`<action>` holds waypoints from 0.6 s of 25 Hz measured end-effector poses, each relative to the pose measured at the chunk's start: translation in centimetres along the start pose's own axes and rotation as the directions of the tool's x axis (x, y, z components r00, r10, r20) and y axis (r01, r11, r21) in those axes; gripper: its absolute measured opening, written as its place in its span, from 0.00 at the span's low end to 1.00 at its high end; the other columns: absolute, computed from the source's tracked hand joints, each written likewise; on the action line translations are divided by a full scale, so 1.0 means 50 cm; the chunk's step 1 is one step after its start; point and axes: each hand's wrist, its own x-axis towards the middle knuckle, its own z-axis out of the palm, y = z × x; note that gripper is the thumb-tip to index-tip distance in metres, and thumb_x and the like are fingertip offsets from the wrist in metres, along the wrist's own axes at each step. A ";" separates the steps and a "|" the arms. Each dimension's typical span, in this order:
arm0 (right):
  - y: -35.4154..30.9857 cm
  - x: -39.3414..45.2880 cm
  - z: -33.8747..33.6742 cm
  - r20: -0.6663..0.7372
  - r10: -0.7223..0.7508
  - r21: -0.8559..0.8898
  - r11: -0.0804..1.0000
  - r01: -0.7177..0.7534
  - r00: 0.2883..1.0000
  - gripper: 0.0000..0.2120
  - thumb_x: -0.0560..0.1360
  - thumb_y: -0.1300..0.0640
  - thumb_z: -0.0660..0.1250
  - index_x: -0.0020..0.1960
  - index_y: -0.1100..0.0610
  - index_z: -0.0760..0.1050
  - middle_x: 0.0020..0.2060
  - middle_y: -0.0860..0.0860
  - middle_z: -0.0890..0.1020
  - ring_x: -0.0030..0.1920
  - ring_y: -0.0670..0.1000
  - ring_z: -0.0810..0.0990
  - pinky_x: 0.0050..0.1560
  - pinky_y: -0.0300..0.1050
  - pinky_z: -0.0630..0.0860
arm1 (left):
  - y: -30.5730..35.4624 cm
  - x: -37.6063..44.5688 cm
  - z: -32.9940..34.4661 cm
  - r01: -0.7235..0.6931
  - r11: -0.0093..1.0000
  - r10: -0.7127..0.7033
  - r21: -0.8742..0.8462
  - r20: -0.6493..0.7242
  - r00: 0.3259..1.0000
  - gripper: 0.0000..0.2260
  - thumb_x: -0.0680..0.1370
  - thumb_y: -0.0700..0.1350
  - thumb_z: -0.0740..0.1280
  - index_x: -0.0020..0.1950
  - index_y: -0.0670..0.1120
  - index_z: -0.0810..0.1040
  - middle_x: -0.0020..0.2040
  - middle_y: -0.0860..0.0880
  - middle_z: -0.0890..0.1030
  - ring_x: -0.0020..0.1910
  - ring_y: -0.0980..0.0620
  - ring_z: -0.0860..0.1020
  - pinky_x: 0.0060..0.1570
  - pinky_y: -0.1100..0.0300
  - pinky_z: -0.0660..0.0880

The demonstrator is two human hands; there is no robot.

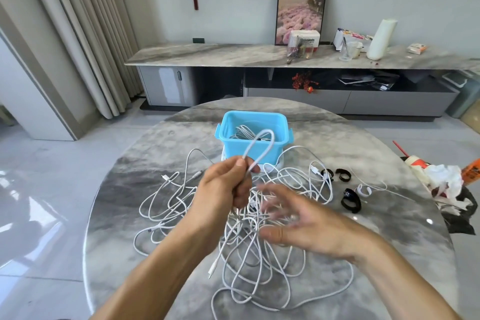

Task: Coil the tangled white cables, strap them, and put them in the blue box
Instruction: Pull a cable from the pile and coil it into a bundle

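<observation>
**Loop of white cable raised over the tangle**

Over the middle of the round grey marble bench (pixel 124 189), the left hand (pixel 223 189) pinches a loop of thin white cable (pixel 262 143) between thumb and fingers (pixel 240 162), the loop arching up toward 12 o'clock in front of the blue plastic box (pixel 231 143). From the fist the cable hangs down to a plug (pixel 213 266) at 6 o'clock. The right hand (pixel 309 228) hovers at 4 o'clock from the left, fingers spread and blurred, gripping nothing. Beneath both hands lies the tangle of white cables (pixel 259 254), sprawled across the bench. The blue box sits at 12 o'clock with 1 coiled white cable (pixel 242 130) inside. Black straps (pixel 351 200) lie at 3 o'clock, beside crumpled white wrapping (pixel 444 179).
</observation>
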 end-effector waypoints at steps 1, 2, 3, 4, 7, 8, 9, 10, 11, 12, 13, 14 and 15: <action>0.007 -0.003 0.004 0.101 0.085 -0.162 0.984 -0.068 0.991 0.20 0.70 0.38 0.73 0.59 0.41 0.76 0.50 0.49 0.85 0.45 0.42 0.82 0.50 0.43 0.79 | 0.005 0.005 -0.009 -0.011 0.999 0.009 -0.030 -0.068 0.998 0.13 0.84 0.41 0.56 0.46 0.40 0.77 0.29 0.50 0.68 0.26 0.55 0.63 0.29 0.62 0.59; 0.010 -0.006 0.003 0.133 0.126 -0.241 0.966 -0.091 0.983 0.12 0.73 0.41 0.71 0.53 0.46 0.79 0.43 0.54 0.86 0.36 0.43 0.81 0.43 0.42 0.77 | 0.009 0.009 -0.019 -0.014 0.999 0.008 -0.044 -0.117 0.993 0.13 0.84 0.41 0.56 0.49 0.41 0.79 0.31 0.50 0.70 0.28 0.55 0.65 0.31 0.61 0.60; 0.010 -0.012 -0.007 0.092 0.110 -0.258 0.962 -0.083 0.990 0.11 0.75 0.43 0.69 0.46 0.50 0.79 0.37 0.56 0.85 0.30 0.44 0.78 0.37 0.42 0.74 | 0.015 0.015 -0.030 -0.014 0.999 0.009 -0.032 -0.156 0.988 0.13 0.84 0.41 0.56 0.51 0.41 0.80 0.33 0.50 0.70 0.29 0.55 0.65 0.32 0.61 0.61; 0.006 -0.020 -0.026 -0.002 0.045 -0.231 0.972 -0.044 0.999 0.14 0.76 0.42 0.69 0.42 0.52 0.79 0.33 0.57 0.83 0.29 0.46 0.76 0.35 0.43 0.71 | 0.018 0.020 -0.040 -0.023 0.999 0.028 0.025 -0.196 0.980 0.13 0.84 0.40 0.56 0.53 0.41 0.81 0.34 0.49 0.70 0.29 0.55 0.65 0.32 0.61 0.61; -0.017 -0.054 -0.082 -0.318 -0.187 -0.009 0.981 0.195 0.929 0.15 0.73 0.44 0.72 0.39 0.56 0.81 0.32 0.52 0.82 0.35 0.48 0.76 0.38 0.40 0.71 | 0.001 0.018 -0.056 -0.134 0.649 0.361 0.749 -0.149 0.920 0.10 0.82 0.38 0.58 0.51 0.43 0.79 0.34 0.50 0.75 0.29 0.51 0.71 0.30 0.59 0.64; -0.020 -0.062 -0.088 -0.358 -0.237 0.081 0.956 0.283 0.903 0.14 0.72 0.45 0.72 0.40 0.56 0.82 0.34 0.51 0.82 0.37 0.47 0.76 0.39 0.37 0.72 | -0.012 0.010 -0.052 -0.197 0.381 0.456 0.903 0.002 0.890 0.09 0.80 0.38 0.58 0.50 0.45 0.78 0.37 0.50 0.79 0.31 0.48 0.75 0.31 0.57 0.67; -0.021 -0.067 -0.086 -0.372 -0.283 0.166 0.917 0.364 0.884 0.16 0.70 0.44 0.74 0.41 0.57 0.83 0.37 0.50 0.82 0.39 0.47 0.76 0.39 0.36 0.73 | -0.027 0.003 -0.042 -0.303 0.204 0.481 0.931 0.174 0.860 0.07 0.78 0.37 0.59 0.49 0.46 0.76 0.39 0.50 0.81 0.33 0.45 0.78 0.31 0.55 0.70; -0.019 -0.065 -0.079 -0.399 -0.309 0.224 0.880 0.419 0.863 0.19 0.68 0.41 0.75 0.43 0.59 0.84 0.38 0.50 0.81 0.40 0.46 0.76 0.40 0.35 0.73 | -0.038 -0.005 -0.031 -0.394 0.130 0.457 0.910 0.298 0.838 0.05 0.77 0.39 0.59 0.49 0.46 0.73 0.39 0.49 0.81 0.33 0.43 0.78 0.30 0.54 0.70; -0.018 -0.060 -0.073 -0.430 -0.304 0.276 0.852 0.444 0.850 0.23 0.65 0.39 0.77 0.44 0.59 0.85 0.40 0.49 0.81 0.41 0.46 0.75 0.41 0.36 0.73 | -0.044 -0.012 -0.017 -0.461 0.150 0.427 0.874 0.363 0.828 0.02 0.79 0.42 0.58 0.49 0.47 0.70 0.37 0.49 0.80 0.33 0.42 0.77 0.30 0.53 0.71; -0.017 -0.055 -0.070 -0.467 -0.269 0.312 0.841 0.442 0.842 0.25 0.62 0.37 0.78 0.44 0.59 0.85 0.40 0.49 0.82 0.41 0.45 0.75 0.42 0.36 0.72 | -0.042 -0.015 -0.003 -0.483 0.222 0.391 0.847 0.377 0.840 0.06 0.82 0.46 0.56 0.47 0.48 0.68 0.35 0.50 0.79 0.34 0.44 0.76 0.32 0.51 0.71; -0.018 -0.051 -0.069 -0.506 -0.215 0.348 0.836 0.425 0.836 0.27 0.59 0.36 0.79 0.45 0.58 0.86 0.41 0.49 0.83 0.41 0.46 0.74 0.43 0.38 0.71 | -0.039 -0.016 0.005 -0.483 0.339 0.349 0.807 0.369 0.861 0.11 0.83 0.51 0.52 0.45 0.48 0.67 0.34 0.51 0.78 0.34 0.48 0.76 0.36 0.51 0.71; -0.016 -0.048 -0.069 -0.538 -0.169 0.378 0.827 0.415 0.826 0.29 0.56 0.35 0.79 0.45 0.57 0.86 0.41 0.50 0.84 0.41 0.48 0.74 0.44 0.40 0.70 | -0.036 -0.017 0.009 -0.477 0.456 0.302 0.752 0.374 0.877 0.16 0.83 0.55 0.50 0.43 0.48 0.68 0.34 0.52 0.77 0.35 0.52 0.75 0.39 0.52 0.71; -0.017 -0.048 -0.068 -0.553 -0.130 0.416 0.813 0.408 0.823 0.29 0.56 0.36 0.80 0.46 0.58 0.86 0.41 0.53 0.84 0.41 0.52 0.73 0.46 0.44 0.69 | -0.033 -0.020 0.012 -0.472 0.506 0.269 0.722 0.388 0.882 0.20 0.83 0.59 0.49 0.41 0.48 0.69 0.33 0.53 0.77 0.35 0.54 0.75 0.41 0.53 0.72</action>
